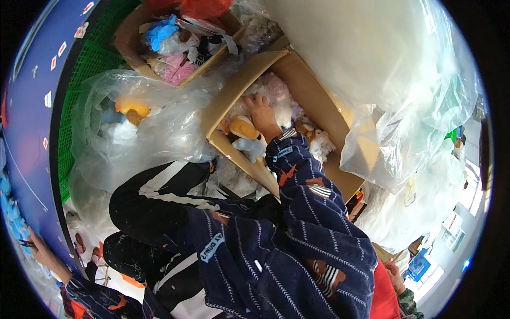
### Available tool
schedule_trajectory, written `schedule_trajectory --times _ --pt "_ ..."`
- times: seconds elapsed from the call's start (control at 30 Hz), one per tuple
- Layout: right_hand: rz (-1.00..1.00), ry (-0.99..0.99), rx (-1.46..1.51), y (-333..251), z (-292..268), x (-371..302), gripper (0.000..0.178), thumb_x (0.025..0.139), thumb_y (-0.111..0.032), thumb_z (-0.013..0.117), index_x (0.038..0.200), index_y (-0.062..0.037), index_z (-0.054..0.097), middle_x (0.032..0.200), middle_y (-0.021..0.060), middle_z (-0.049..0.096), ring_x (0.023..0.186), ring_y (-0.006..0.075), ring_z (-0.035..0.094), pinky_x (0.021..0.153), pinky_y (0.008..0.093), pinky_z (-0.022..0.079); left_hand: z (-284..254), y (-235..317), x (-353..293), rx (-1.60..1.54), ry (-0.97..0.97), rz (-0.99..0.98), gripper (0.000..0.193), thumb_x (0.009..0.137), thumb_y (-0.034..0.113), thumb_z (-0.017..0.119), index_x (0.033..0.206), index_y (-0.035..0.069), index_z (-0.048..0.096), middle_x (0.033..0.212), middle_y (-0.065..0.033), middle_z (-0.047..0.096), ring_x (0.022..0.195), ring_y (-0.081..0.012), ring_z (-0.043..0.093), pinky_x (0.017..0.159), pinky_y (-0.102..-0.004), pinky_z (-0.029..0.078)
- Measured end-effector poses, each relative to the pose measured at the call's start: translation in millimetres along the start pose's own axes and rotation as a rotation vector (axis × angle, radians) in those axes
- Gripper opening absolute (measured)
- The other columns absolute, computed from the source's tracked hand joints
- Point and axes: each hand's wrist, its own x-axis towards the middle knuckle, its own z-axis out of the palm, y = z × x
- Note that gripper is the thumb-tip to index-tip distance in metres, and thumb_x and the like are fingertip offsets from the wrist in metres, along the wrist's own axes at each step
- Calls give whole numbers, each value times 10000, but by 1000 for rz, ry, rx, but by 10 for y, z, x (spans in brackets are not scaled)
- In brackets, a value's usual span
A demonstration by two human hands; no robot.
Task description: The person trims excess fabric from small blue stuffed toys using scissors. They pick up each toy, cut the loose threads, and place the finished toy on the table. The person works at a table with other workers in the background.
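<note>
My right hand (261, 112) reaches into an open cardboard box (319, 101) of small plush toys. Its fingers are slightly apart and bent over the toys, with nothing visibly gripped. Beside it lie a brown and white plush (244, 127), a pink plush (276, 89) and a brown and cream plush (321, 143). Far to the left, my left hand (45, 256) is closed around a small dark tool (25, 243), whose kind is too small to tell. That hand rests at the edge of the blue table (32, 159), near light blue fluffy pieces (13, 212).
A second carton (138, 64) with mixed plush and bags stands behind. A clear plastic bag (175, 127) with a yellow plush (133, 108) lies left, against a green crate (85, 80). A large filled plastic bag (382, 58) bulges right. Another person's hand (393, 277) shows lower right.
</note>
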Motion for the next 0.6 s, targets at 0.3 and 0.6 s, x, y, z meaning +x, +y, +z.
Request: schedule_trajectory --times 0.3,0.6 --pt "154 -253 101 530 161 -990 254 763 -221 574 946 -46 589 890 225 573 783 389 585 655 456 489 -62 -118 49 17 -35 -16 326 866 321 591 778 14 524 760 11 447 686 -85 407 627 -203 360" --pt "323 12 334 655 134 -1771 255 737 -205 622 940 -51 610 824 210 613 769 404 583 671 441 486 -74 -213 125 79 -52 99 315 876 313 576 817 6 535 762 7 451 681 -95 410 638 -213 370"
